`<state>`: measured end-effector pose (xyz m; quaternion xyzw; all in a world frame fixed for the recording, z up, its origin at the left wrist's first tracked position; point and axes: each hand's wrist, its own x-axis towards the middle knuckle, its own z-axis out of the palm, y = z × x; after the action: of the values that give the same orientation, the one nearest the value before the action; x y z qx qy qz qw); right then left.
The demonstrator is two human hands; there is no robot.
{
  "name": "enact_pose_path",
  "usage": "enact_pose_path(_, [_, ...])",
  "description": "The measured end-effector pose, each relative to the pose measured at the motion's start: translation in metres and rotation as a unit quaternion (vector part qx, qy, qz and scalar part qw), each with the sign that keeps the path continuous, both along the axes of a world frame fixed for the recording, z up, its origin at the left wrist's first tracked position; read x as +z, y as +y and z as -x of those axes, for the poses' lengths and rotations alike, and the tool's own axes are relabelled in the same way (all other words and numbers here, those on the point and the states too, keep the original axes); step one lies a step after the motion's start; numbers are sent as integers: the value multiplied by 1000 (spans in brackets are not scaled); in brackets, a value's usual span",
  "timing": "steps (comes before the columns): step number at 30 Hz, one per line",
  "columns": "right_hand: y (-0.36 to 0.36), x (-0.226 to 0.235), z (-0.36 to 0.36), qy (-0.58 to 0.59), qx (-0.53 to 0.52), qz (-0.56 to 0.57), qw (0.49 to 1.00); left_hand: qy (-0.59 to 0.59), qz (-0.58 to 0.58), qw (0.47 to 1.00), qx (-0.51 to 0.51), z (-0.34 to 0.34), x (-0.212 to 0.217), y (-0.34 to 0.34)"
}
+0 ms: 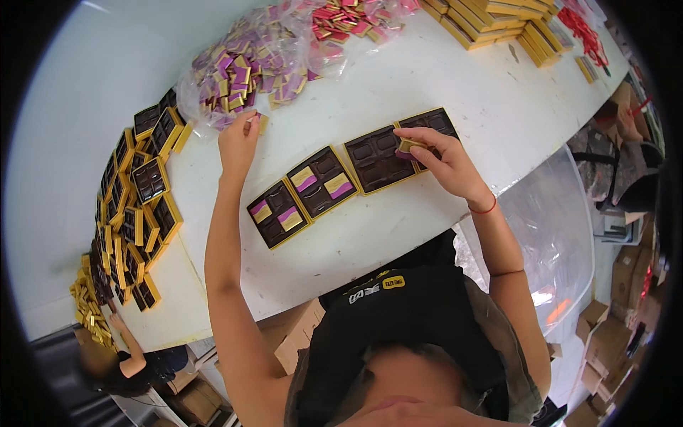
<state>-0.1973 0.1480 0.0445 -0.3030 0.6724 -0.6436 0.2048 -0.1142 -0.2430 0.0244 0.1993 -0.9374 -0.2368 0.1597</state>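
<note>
Several open boxes with dark trays and gold rims stand in a row before me. The leftmost box (269, 233) and the one beside it (311, 202) each hold two purple-and-gold wrapped squares. No squares show in the third box (376, 171); the rightmost box (442, 122) is partly covered by my right hand (447, 162). Pinched in that hand, over the gap between these two boxes, is a wrapped square (408, 146). My left hand (240, 139) is closed at the near edge of a purple-and-gold heap (238, 78); what its fingertips hold cannot be made out.
Stacked dark-tray boxes (149, 181) fill the table's left end. Red-and-gold wrapped pieces (348, 21) lie in clear plastic at the back. Yellow-edged boxes (484, 25) and red ribbons (585, 35) are far right. Another person (131, 363) works at lower left. Cardboard boxes (629, 274) stand right.
</note>
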Motion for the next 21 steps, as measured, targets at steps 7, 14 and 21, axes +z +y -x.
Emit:
enact_pose_path(7, [4, 5, -5, 42, 20, -122, 991, 17, -481, 871, -100, -9, 41, 116])
enact_pose_path(14, [-6, -1, 0, 194, 40, -104, 975, 47, -573, 814, -76, -6, 40, 143])
enact_pose_path(21, [-11, 1, 1, 394, 12, -126, 910, 11, -384, 916, -115, -6, 12, 151])
